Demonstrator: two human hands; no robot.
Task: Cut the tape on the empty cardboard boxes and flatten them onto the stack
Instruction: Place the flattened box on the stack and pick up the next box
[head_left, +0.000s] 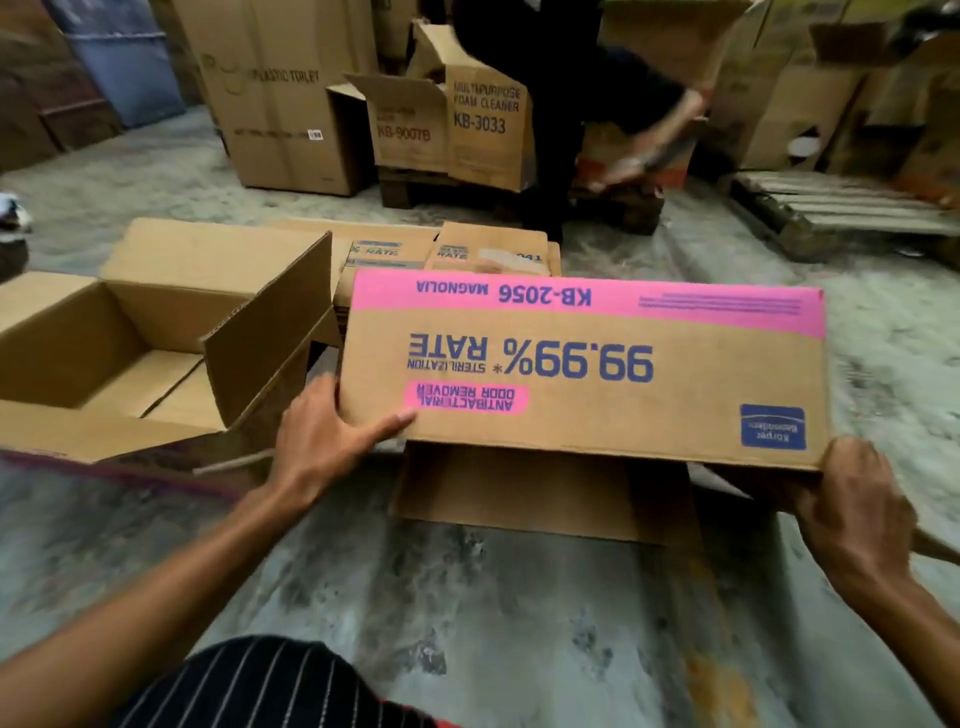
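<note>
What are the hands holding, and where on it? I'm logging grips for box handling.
Both hold the pink-banded cardboard box. The left hand grips its near left corner; the right hand grips its near right corner, fingers curled under the edge.

a warehouse: stacked product cartons (280, 98), wooden pallets (841, 208), and a rough concrete floor (519, 597).

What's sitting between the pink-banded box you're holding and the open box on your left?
In the head view, only bare concrete floor in a narrow gap; the open box's raised flap leans toward the pink-banded box, held by the left hand and right hand.
</note>
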